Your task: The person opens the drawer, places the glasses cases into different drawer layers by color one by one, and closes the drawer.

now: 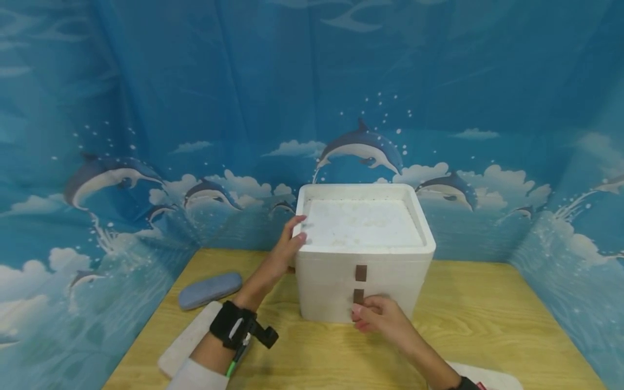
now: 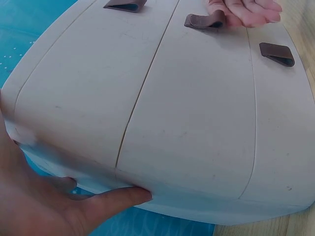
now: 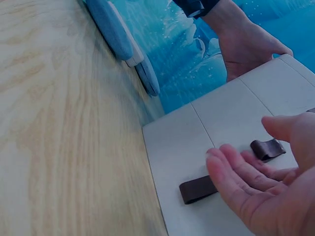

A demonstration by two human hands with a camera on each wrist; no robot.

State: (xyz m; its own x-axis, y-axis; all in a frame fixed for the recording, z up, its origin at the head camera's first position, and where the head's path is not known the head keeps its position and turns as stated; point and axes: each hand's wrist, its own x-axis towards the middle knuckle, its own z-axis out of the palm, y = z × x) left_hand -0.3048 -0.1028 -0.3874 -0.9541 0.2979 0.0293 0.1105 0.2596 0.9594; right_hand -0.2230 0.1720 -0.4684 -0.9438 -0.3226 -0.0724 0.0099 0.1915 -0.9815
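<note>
A white box of stacked drawers stands on the wooden table, with a recessed top. Brown pull tabs run down its front: an upper tab, a middle tab and a lower tab. My left hand rests against the box's left side near the top rim, its thumb extended along the wall. At the front, my right hand is palm up with fingers loosely bent, fingertips right at the middle tab, which looks bent. Its thumb stands apart from the fingers. The drawer fronts sit flush.
A blue-grey oblong case lies left of the box on the table. A flat white piece lies under my left forearm, and another white item is at the front right. A blue dolphin-print curtain encloses the table's back and sides.
</note>
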